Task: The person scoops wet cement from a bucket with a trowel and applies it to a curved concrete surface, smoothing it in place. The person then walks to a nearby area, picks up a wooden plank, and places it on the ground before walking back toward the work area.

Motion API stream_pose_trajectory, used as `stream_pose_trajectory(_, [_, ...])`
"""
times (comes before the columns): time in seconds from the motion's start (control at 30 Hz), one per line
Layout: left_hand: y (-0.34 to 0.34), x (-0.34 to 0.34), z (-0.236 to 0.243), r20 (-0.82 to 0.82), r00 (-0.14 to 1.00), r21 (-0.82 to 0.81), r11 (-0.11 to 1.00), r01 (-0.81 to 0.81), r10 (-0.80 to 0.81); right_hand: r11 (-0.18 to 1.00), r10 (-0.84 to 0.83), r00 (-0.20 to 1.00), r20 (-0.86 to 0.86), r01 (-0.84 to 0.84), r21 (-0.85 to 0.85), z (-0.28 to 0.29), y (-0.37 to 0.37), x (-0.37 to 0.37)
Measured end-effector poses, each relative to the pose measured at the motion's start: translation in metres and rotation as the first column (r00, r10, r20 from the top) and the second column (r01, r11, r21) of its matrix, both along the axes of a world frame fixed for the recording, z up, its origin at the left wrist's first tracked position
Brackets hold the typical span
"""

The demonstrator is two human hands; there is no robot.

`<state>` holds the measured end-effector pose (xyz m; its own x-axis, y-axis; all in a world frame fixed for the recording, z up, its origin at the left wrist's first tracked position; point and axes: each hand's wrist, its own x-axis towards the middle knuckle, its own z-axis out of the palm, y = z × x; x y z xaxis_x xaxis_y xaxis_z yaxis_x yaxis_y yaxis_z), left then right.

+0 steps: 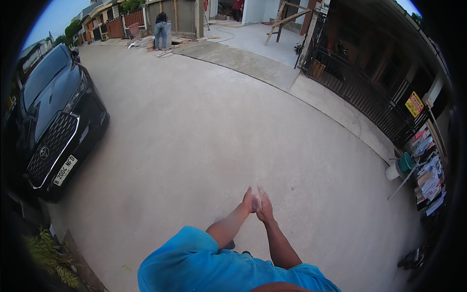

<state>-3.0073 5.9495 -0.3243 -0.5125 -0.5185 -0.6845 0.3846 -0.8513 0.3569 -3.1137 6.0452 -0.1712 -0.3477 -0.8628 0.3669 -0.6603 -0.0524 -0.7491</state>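
Observation:
In front of my body, low in the view, my left hand [249,200] and my right hand [264,206] are held close together with the palms facing each other. Their fingers look stretched out and slightly blurred, with whitish dust on the skin. I see nothing held in either one. Whether the palms touch is hard to make out. Beneath them lies the pale concrete road [209,160]. Both forearms come out of the short sleeves of my blue shirt [204,265].
A dark car [58,112] stands at the left. Far ahead, a person in jeans [162,34] is beside rubble. A wooden trestle [282,24] stands on a concrete forecourt. Along the right run a black gate [355,92], a white bucket [392,172] and hanging laundry [430,177].

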Motion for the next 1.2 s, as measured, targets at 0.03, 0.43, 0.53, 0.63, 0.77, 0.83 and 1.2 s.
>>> stream_pose_trajectory(0.03, [-0.020, -0.021, 0.038, 0.069, 0.996, 0.110, 0.992, 0.056, -0.064, 0.901, 0.063, 0.998, -0.026, -0.046, 0.432, -0.050, -0.012, -0.016])
stream_pose_trajectory(0.43, [-0.332, 0.218, -0.024, 0.632, 0.639, -0.260, 0.896, -0.360, 0.439, 0.005, -0.897, 0.400, -0.190, 0.437, 0.899, -0.229, 0.040, -0.304])
stream_pose_trajectory(0.53, [-0.381, 0.236, -0.054, 0.806, 0.486, -0.301, 0.941, -0.155, 0.337, 0.096, -0.928, 0.373, 0.013, 0.205, 0.974, -0.251, -0.076, -0.299])
stream_pose_trajectory(0.63, [-0.385, 0.285, -0.084, 0.992, -0.077, 0.129, 0.812, 0.569, -0.104, 0.240, -0.886, 0.383, 0.261, -0.101, 0.965, -0.277, -0.240, -0.294])
stream_pose_trajectory(0.77, [-0.454, 0.301, -0.087, 0.978, -0.161, 0.180, 0.922, 0.343, -0.130, 0.601, -0.431, 0.805, 0.407, -0.080, 0.795, -0.306, -0.578, -0.276])
stream_pose_trajectory(0.83, [-0.535, 0.271, -0.098, 0.987, -0.126, -0.052, 0.935, 0.350, 0.102, 0.839, -0.140, 0.990, -0.029, 0.134, 0.527, -0.295, -0.768, -0.288])
stream_pose_trajectory(1.2, [-0.787, 0.312, -0.069, 0.987, 0.137, 0.107, 0.974, -0.198, -0.081, 0.808, 0.454, 0.890, -0.035, -0.395, 0.436, -0.085, -1.216, -0.045])
